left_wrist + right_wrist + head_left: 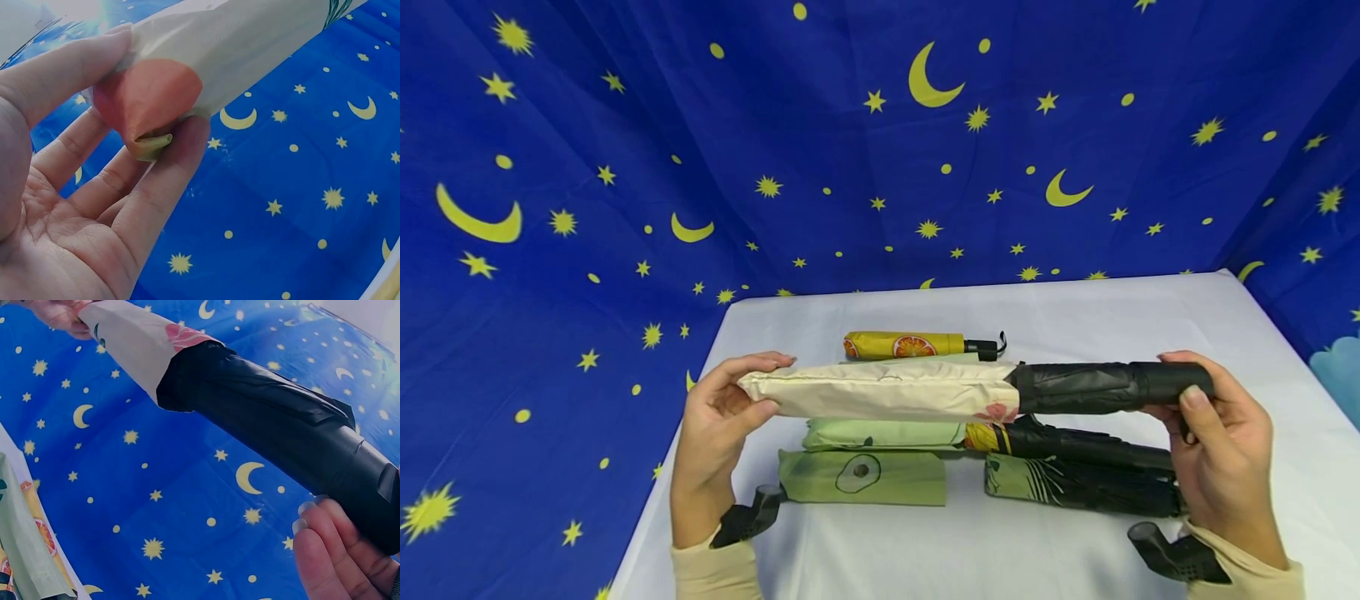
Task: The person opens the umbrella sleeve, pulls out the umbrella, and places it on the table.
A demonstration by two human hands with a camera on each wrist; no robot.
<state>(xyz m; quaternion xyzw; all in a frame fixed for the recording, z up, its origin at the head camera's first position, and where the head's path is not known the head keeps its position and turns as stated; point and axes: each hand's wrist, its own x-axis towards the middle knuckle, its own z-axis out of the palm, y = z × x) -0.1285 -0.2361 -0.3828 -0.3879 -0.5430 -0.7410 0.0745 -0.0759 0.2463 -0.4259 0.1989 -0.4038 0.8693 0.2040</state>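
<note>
Left hand point(718, 421), at eight o'clock in the head view, pinches the tip of a cream fabric sleeve point(887, 393) with pink flower print, thumb nearest. From it projects a folded black fabric umbrella point(1078, 388), level toward four o'clock; two-ended support presumably steadies it. Right hand point(1232, 442) curls around its cylindrical black handle point(1168, 382); rear fingers partly obscured.

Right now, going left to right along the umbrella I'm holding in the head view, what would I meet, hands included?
Left hand → cream part → black part → right hand.
</note>
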